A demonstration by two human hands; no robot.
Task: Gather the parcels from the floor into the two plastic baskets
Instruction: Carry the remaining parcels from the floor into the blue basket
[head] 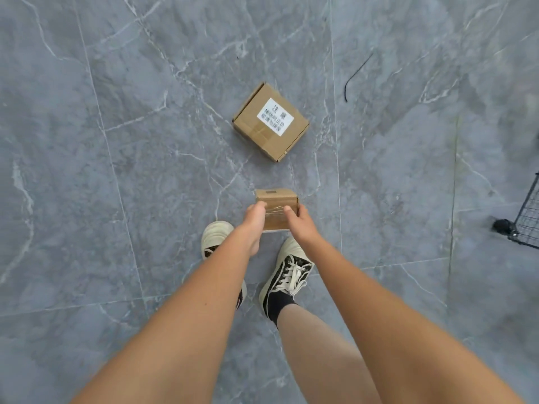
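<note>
Parcels first: we've got one small taped box (277, 209) in both hands, held out low in front of our feet, and a second parcel with the white label (270, 121) lying on the grey floor (116, 141) just beyond it, apart from everything else.

Going left to right. Our left hand (253, 225) is on the left side of the box, thumb across the taped top; the other fingers are tucked behind or under, so we can't tell how far they wrap. Our right hand (300, 223) is clamped on the right side the same way, thumb on top. So both hands are closed on the one box, nothing free.

What could go wrong from here, as far as we can judge:

- The tape looks glossy, and the thumbs sit right on it. If we let go with one hand to grab the labelled parcel, the box could slide out of the remaining pinch.
- Neither plastic basket shows anywhere. Only a bit of black wire frame (528, 217) on a caster pokes in at the right edge, and we can't say what it is. Turning without looking, we could clip it with a foot.
- A thin black cord (357, 75) lies on the floor past the labelled parcel, to the right. Easy to snag or slip on while stepping that way.
- The labelled parcel sits straight ahead of our shoes (291, 269), so a careless step forward kicks it.
</note>
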